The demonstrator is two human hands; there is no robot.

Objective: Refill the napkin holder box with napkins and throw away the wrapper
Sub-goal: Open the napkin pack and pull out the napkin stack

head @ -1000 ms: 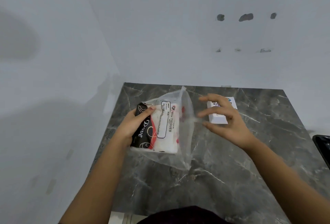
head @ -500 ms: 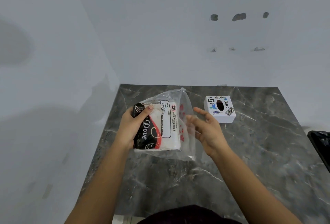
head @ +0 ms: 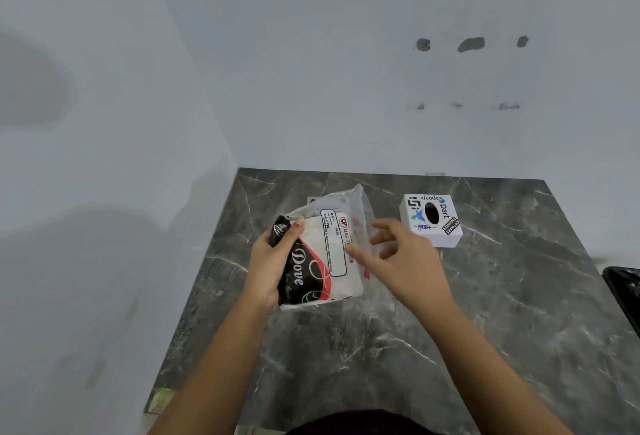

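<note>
Napkin pack [head: 322, 254]: in clear wrapper [head: 360, 212], held above the surface [head: 381, 348] toward its far left corner. Left hand [head: 270, 268]: grip clamped on the pack's black end. Right hand [head: 401, 258]: grip released, fingers spread at the wrapper's open side. Napkin holder box [head: 431, 219]: near the far edge, slot up (apparently empty). Advice: pinch the loose film only; draw the stack out square, uncrumpled.

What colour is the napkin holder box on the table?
The napkin holder box is white, with a black oval opening and printed stickers on top; the head view shows it.
</note>
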